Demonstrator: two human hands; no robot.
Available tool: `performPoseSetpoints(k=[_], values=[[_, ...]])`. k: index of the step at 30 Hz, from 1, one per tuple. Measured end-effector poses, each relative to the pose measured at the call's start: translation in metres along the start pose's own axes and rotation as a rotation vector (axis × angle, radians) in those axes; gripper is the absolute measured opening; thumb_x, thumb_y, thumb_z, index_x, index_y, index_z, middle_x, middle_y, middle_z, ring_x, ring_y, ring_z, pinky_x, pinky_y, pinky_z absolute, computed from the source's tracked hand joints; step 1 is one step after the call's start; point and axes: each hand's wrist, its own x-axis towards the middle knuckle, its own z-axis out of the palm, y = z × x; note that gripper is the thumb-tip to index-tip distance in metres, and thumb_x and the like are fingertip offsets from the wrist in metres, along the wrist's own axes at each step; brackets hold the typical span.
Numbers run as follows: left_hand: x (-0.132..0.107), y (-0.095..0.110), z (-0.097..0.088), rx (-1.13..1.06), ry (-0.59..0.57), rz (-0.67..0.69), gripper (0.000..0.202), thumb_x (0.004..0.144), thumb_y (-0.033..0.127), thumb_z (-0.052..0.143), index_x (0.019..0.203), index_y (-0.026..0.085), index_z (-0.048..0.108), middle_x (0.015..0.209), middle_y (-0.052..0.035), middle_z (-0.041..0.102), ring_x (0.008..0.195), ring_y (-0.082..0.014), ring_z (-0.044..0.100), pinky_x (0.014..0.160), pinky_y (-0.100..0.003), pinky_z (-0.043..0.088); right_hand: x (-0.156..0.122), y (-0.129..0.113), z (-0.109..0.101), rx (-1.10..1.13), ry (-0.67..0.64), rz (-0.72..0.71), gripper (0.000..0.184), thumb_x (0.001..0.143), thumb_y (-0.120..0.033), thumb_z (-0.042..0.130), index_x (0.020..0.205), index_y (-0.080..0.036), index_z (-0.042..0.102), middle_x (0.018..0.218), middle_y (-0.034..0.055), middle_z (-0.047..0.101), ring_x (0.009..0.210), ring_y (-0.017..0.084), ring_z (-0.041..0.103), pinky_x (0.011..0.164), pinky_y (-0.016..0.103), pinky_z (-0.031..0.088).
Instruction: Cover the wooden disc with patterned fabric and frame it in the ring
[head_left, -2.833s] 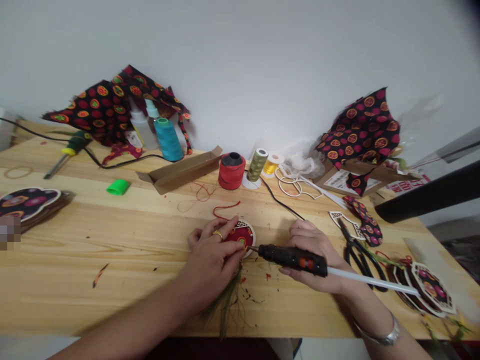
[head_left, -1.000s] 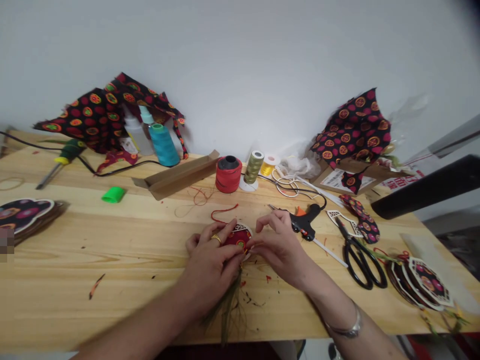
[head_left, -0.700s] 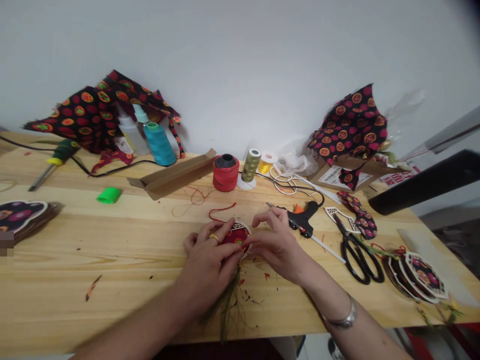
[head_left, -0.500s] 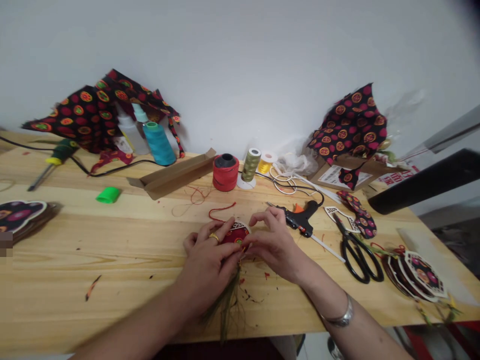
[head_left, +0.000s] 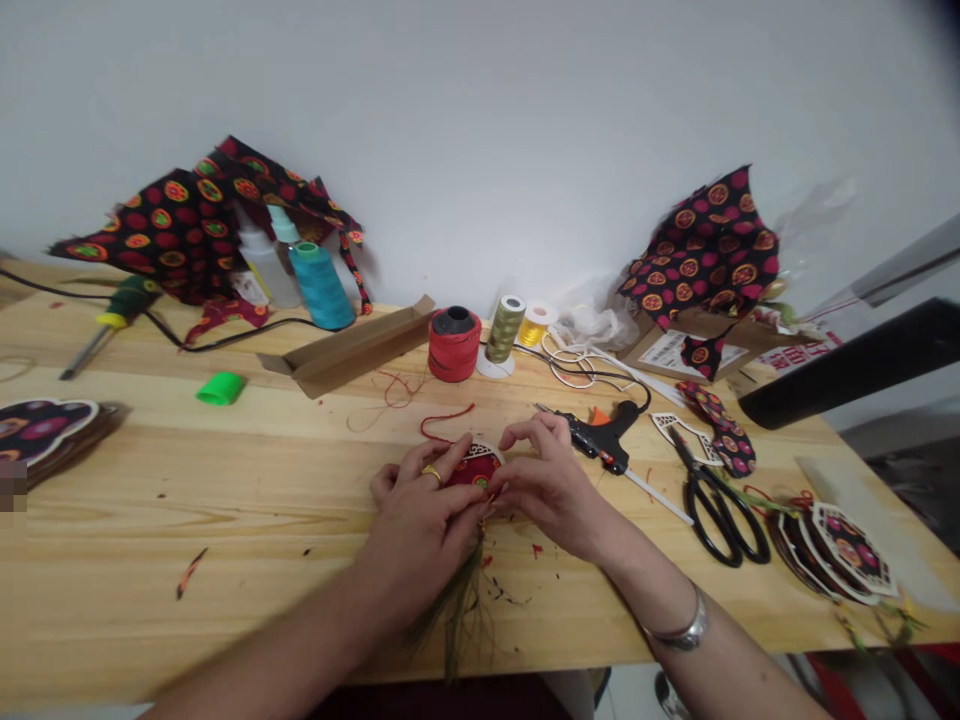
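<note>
The little round red piece (head_left: 475,466) sits flat on the wooden table (head_left: 247,480), right between both hands. The left hand (head_left: 420,522) lies over its left side, fingers (head_left: 450,462) curled down and pinning it, ring finger on top. The right hand (head_left: 553,486) comes in from the other side, and its thumb and fingertips pinch the piece's lower right edge. A bunch of greenish strands (head_left: 454,612) trails out from under the left hand toward the table edge.

Counting the bits around: four thread spools – teal (head_left: 321,286), red (head_left: 454,346), olive (head_left: 504,330) and yellow (head_left: 537,325) – two plastic bottles (head_left: 262,265), two heaps of dotted fabric (head_left: 187,215), one pair of black scissors (head_left: 716,500), one green cap (head_left: 220,388), one screwdriver (head_left: 105,325), one glue gun (head_left: 600,440).

Compared with about three seconds back: the right hand was gripping that glue gun with the nozzle at the piece's edge. Now the gun lies on the table just right of that hand, well clear of it – and in the last half second the hands have barely budged
</note>
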Motion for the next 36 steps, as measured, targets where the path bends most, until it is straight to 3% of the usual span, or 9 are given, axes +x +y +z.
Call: performPoseSetpoints(k=[14, 36], values=[[0.0, 0.0004, 0.0, 0.008, -0.013, -0.01, 0.028, 0.089, 0.022, 0.055, 0.099, 0.039, 0.074, 0.141, -0.0041, 0.054, 0.121, -0.0373, 0.045, 0.086, -0.057, 0.031, 0.0008, -0.0015, -0.0008, 0.046, -0.031, 0.003, 0.007, 0.082, -0.02, 0.068, 0.082, -0.026, 0.072, 0.106, 0.0035, 0.051, 0.108, 0.024, 0.039, 0.104, 0.048, 0.027], [0.0005, -0.0003, 0.0012, 0.011, -0.017, -0.011, 0.022, 0.089, 0.026, 0.057, 0.096, 0.037, 0.075, 0.142, -0.0049, 0.053, 0.122, -0.0378, 0.045, 0.087, -0.059, 0.031, -0.0011, -0.0086, -0.0008, 0.015, -0.039, -0.036, 0.01, 0.089, -0.016, 0.059, 0.083, -0.021, 0.065, 0.107, 0.0046, 0.056, 0.105, 0.023, 0.035, 0.099, 0.044, 0.034]])
